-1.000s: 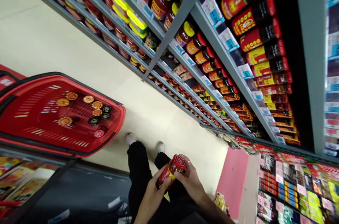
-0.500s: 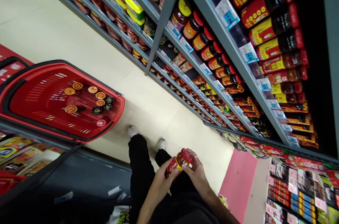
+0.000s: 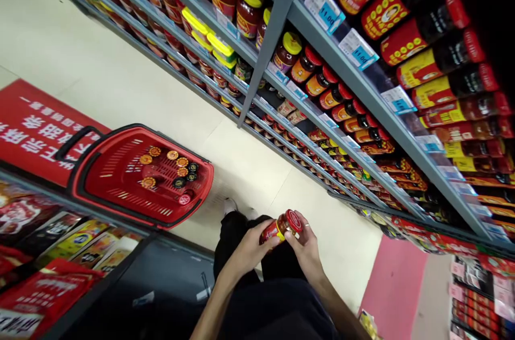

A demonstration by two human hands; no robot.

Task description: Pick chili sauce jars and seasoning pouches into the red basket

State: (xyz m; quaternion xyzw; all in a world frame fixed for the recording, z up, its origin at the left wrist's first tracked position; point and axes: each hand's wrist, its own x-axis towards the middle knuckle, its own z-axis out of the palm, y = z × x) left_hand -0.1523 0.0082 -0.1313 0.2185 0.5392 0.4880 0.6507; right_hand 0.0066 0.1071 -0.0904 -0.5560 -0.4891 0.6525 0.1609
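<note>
Between my two hands, in front of my body, lies a tilted glass jar (image 3: 280,227) with a red lid and a red and yellow label. My left hand (image 3: 251,248) wraps around the jar's lower end. My right hand (image 3: 304,248) grips the lid end, thumb on the near side and fingers behind the lid. On the floor ahead and to the left stands a red shopping basket (image 3: 108,206). Several jars (image 3: 182,162) with orange, black or red lids stand upright in its far-right half.
A grey shelf unit (image 3: 277,18) full of sauce jars and bottles runs diagonally along the right. At lower left is a shelf with packets (image 3: 76,238). A red floor sign (image 3: 36,125) lies beyond the basket, and packaged goods (image 3: 475,308) stand at lower right.
My view has shifted, so the basket and shelves appear lower and further right. The jar has tilted closer to level; both hands keep hold of it.
</note>
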